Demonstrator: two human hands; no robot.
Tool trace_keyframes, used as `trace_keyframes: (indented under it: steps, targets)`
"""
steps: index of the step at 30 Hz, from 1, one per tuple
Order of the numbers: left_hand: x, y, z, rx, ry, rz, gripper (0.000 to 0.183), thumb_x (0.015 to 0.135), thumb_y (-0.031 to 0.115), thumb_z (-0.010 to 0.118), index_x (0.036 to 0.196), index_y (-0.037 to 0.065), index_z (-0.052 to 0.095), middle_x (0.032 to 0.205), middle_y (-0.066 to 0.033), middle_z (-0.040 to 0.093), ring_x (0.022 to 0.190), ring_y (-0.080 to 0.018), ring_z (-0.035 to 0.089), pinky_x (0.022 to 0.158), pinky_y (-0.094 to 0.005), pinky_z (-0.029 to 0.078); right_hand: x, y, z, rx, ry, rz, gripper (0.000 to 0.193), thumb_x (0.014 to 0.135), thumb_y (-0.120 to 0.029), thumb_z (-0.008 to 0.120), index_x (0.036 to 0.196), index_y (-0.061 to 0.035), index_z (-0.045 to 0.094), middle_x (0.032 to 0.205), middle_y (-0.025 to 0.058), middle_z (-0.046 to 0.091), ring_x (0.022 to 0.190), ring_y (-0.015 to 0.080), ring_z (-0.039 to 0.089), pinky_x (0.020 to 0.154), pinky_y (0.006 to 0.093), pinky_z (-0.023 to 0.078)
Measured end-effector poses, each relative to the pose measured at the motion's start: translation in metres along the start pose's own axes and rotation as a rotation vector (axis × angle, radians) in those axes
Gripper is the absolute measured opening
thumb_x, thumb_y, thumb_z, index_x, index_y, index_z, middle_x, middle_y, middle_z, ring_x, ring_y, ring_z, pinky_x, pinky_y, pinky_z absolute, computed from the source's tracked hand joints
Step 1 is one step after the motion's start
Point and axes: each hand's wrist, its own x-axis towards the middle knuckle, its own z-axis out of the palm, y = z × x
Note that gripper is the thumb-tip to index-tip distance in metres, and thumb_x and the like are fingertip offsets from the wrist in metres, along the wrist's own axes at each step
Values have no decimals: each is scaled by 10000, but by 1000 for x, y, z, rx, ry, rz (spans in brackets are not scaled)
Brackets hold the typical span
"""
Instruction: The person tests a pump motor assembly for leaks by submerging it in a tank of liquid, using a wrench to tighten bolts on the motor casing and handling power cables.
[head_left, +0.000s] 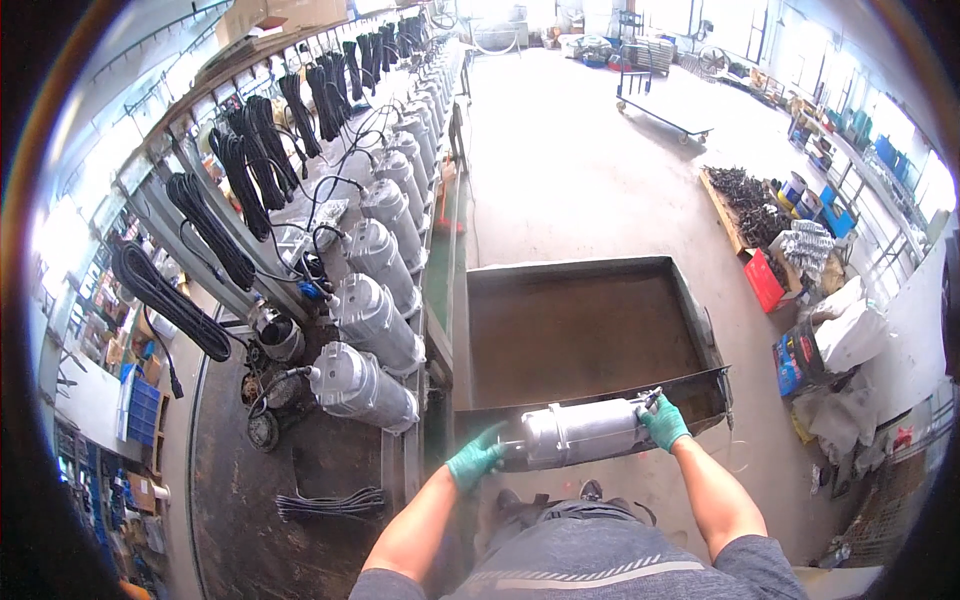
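Note:
Crosswise in front of my body, over the near rim of a rectangular metal tank (585,392), lies a grey cylindrical pump (585,433). My left hand (476,459), in a green glove, is closed at its left end, by a thin shaft. At the other end my right hand (664,426), gloved the same way, grips a dark fitting. The fingertips of both hands are partly hidden. Brown fills the tank's inside; I cannot tell whether it is liquid. To my left, similar grey pumps (362,385) lie in a long row, tilted along the bench.
Coiled black cables (170,300) hang from a rail above the bench (235,500). Another cable bundle (330,503) lies on the bench's near end. A flat cart (660,115) stands farther off. Dark parts (745,205), a red box (765,282) and white sacks (850,335) line the right side.

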Motion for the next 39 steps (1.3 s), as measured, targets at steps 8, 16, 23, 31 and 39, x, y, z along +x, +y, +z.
trace_keyframes:
  steps: [8,16,23,31,39]
  targets:
    - [20,-1,11,608,212,101,432,973,387,676,1211,28,713,1047,-106,773,873,-245,721,788,-363,576,9,20,6,-32,69,-14,470,934,-409,707,1213,-61,558,1060,228,732,1025,436,702,872,511,558]
    - [16,-31,-2,610,289,418,451,999,305,634,1372,53,611,1121,-157,760,1083,-320,722,845,-464,573,3,3,4,-23,48,-18,462,942,-412,689,1192,-45,562,1057,240,734,1001,446,708,829,526,572]
    - [6,18,19,1345,346,23,271,979,260,575,1223,176,659,1054,-202,750,981,-415,725,833,-548,573,4,9,0,-5,6,0,458,958,-433,665,1134,-31,535,1072,304,704,1029,475,688,810,554,572]
    - [12,44,24,26,236,-478,664,1005,672,524,1097,51,741,938,-65,706,689,-159,535,573,-276,402,-2,1,-5,-84,6,30,467,957,-444,665,1147,-37,538,1107,284,704,1085,470,666,855,544,550]
    - [18,-20,2,417,173,352,447,938,161,779,1293,25,546,1190,-91,629,1028,-188,592,938,-374,521,1,-2,-5,-151,6,49,505,948,-480,663,1178,-45,551,1111,286,710,1083,476,669,893,535,552]
